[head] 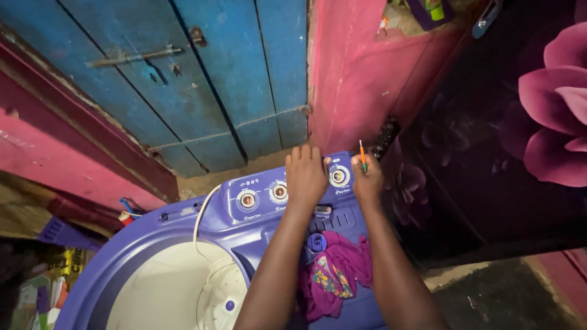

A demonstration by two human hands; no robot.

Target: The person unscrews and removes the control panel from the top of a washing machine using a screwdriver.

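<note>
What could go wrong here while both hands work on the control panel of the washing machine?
The thin orange tool in the right hand could slip and scratch the knob or poke the left hand beside it. The magenta cloth lies loose on the purple lid between the forearms, so an arm might drag it off.

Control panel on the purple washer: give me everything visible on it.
The control panel is a lighter purple plastic strip along the back of the twin-tub washing machine, tilted in the head view. It carries three round dials with pale rims: two uncovered at left and middle, one at right. The left hand lies flat on the panel between the middle and right dials. The right hand rests at its right end, holding a thin orange tool upright. Small markings are too small to make out.
</note>
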